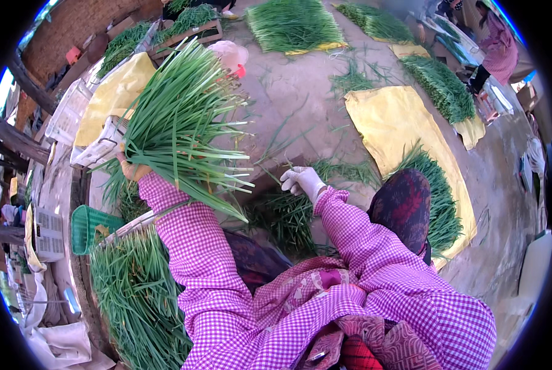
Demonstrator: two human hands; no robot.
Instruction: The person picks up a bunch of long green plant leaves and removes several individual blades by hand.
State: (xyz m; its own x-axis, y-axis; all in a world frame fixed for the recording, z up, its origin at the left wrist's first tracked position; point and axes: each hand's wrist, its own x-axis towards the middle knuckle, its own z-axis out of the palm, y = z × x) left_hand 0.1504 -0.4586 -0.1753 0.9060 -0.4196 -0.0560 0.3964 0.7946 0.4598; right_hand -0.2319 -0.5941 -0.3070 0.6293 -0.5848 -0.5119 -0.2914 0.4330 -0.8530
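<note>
My left hand (135, 170) is closed around the green leaf end of a large bunch of garlic chives (183, 126). The pale stalk ends fan out to the right, and a few leaves droop lower. My right hand (302, 180), in a white glove, hovers just right of the bunch, apart from it. Its fingers are curled together; a thin stalk shows by the fingertips, but what they hold is unclear. Beneath both hands lies a darker heap of loose chives (291, 216) between my knees.
More chives (137, 296) lie piled at my left, beside a green plastic basket (91, 228). A yellow sheet (390, 123) with chives on it spreads by my right knee. Further bundles (294, 24) lie ahead. A person in pink (498, 46) stands at the far right.
</note>
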